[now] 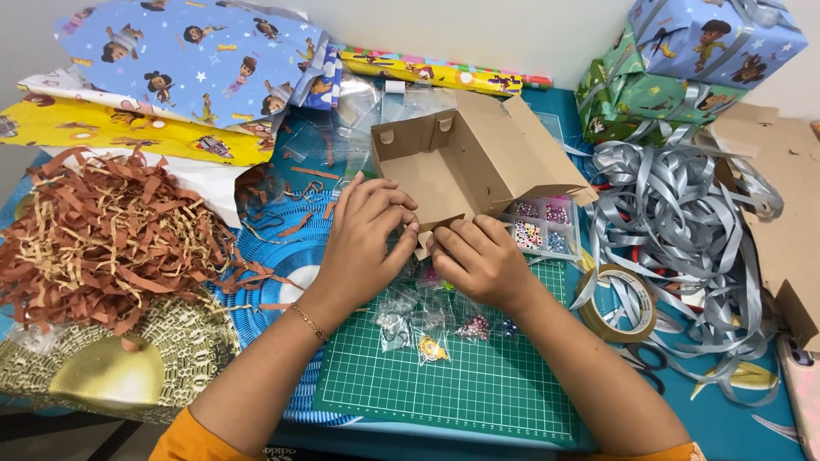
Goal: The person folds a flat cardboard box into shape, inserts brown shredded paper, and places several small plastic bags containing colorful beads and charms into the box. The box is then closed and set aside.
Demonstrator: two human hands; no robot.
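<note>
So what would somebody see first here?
Probably both hands, left and right, pinching the brown cardboard box in the middle above the green cutting mat. Then the brown paper shreds heaped at the left and the tangled silver ribbon at the right.

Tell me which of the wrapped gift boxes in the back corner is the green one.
The lower wrapped box, green paper with silver ribbon across it. The one stacked on top of it is blue with cartoon figures.
</note>
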